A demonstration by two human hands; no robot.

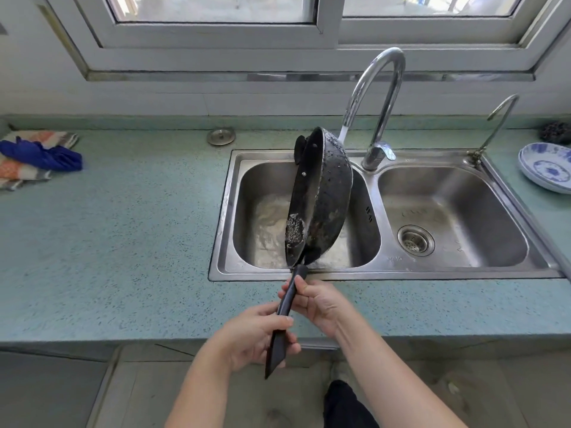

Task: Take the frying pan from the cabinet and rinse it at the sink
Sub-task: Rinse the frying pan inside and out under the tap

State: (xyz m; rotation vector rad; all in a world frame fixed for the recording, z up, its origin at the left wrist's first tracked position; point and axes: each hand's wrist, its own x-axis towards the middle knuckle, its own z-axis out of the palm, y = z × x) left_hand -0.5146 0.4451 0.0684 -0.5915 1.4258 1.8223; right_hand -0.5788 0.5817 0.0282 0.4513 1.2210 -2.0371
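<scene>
Over the left basin (247, 196) of the steel sink (370, 274) we see the black frying pan (327, 193) tipped up almost on its edge, its inside facing left and its wet, speckled underside facing right. Its upper rim sits right beneath the spout of the tall curved tap (381, 94), and a thin stream of water (343, 131) runs down onto it. The pan's long black handle (285, 307) reaches back over the front edge of the desk (123, 242). The right hand (321, 304) grips the handle nearer the pan, fingers curled around it, and the left hand (253, 338) grips it near its end, thumb on top.

In the right basin (463, 196) we see a round drain strainer (415, 240). At the sink's back right corner stands a thinner tap (497, 125). Toward the right edge of the desk lies a stack of blue-and-white plates (547, 168), with a dark scourer (556, 132) behind them. A metal sink plug (221, 136) rests on the desk just behind the left basin's back left corner. At the left edge lies a striped cloth (18, 174) with a blue cloth (43, 156) on top. A window (216, 29) runs along the wall behind.
</scene>
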